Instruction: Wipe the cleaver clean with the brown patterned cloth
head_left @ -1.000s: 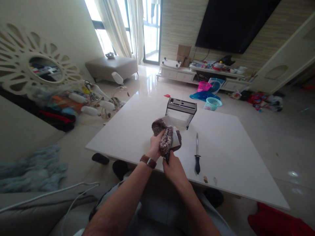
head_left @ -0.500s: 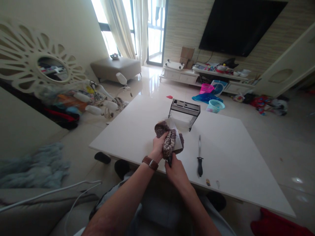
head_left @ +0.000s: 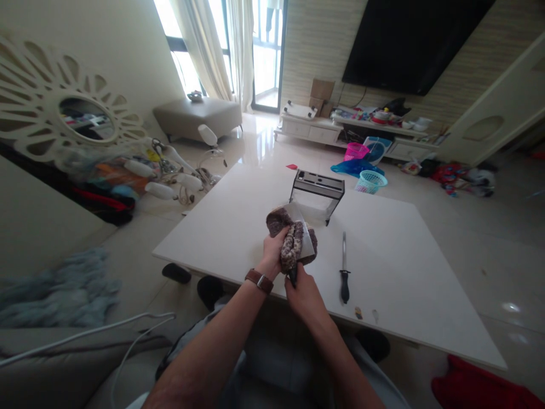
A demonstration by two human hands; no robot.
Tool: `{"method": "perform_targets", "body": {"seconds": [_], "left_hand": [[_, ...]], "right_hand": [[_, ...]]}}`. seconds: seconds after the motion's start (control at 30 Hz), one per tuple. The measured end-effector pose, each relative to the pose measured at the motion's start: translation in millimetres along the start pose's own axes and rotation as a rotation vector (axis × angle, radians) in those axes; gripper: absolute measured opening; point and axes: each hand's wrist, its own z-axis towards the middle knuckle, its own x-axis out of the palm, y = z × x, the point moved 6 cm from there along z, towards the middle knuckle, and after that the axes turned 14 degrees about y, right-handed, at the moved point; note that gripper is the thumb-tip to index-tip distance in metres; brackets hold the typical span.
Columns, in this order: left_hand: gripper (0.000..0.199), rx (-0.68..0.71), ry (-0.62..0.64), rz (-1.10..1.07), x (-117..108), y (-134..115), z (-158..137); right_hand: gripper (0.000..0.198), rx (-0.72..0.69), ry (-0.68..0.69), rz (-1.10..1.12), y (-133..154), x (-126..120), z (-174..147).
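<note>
My left hand (head_left: pixel 273 249) is closed around a fluffy brown-and-cream cloth (head_left: pixel 290 247), which is folded over a wide, pale cleaver blade (head_left: pixel 307 244). The fingers on the far side are hidden by the cloth. My right hand (head_left: pixel 303 288) grips the cleaver's black handle (head_left: pixel 293 275) near the table's front edge. The blade points away from me, and part of it shows between folds of cloth. Just beyond stands a grey-and-black slotted knife holder (head_left: pixel 320 184) with clear sides. To the right lies a honing steel (head_left: pixel 344 286) with its black handle toward me.
The white table (head_left: pixel 395 272) bears a small brown-and-dark piece (head_left: pixel 358 313) and a small clear item (head_left: pixel 375 315) near its front edge. A red piece (head_left: pixel 292 166) lies at the far edge. Baskets, including a light-blue one (head_left: pixel 371 182), stand beyond the table.
The camera view has shifted slightly. Both hands keep their hold on the cloth and the cleaver, with hardly any movement between them.
</note>
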Motion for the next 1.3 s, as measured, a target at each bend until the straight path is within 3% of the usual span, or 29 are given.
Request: {"method": "perform_targets", "body": {"seconds": [0.3,0.5,0.83,0.97,1.1,1.2,1.3], "left_hand": [[0.038,-0.007,0.044,0.005,-1.9,-0.2,3.1],[0.041,0.121,0.063,-0.05,-17.9,-39.3,19.4],[0.023,0.324,-0.024,-0.076,-49.5,-91.3,25.3],[0.031,0.242,0.011,0.093,-55.1,-101.3,27.0],[0.045,0.058,0.226,0.365,-47.8,-99.6,21.2],[0.052,0.063,0.264,0.452,-43.8,-98.2,14.1],[0.049,0.147,0.187,0.412,-42.4,-97.8,12.4]], "right_hand": [[0.024,-0.009,-0.009,-0.023,-8.3,-0.1,-2.0],[0.019,-0.058,0.01,-0.095,-2.5,0.1,-9.0],[0.018,-0.135,0.054,-0.093,4.2,-14.7,-17.6],[0.018,-0.187,0.067,-0.069,-3.7,-30.3,-20.1],[0.018,-0.222,0.087,-0.063,-13.0,-41.6,-21.6],[0.018,-0.191,0.098,-0.088,-17.6,-45.5,-22.7],[0.016,-0.166,0.088,-0.11,-16.3,-46.3,-24.7]]}}
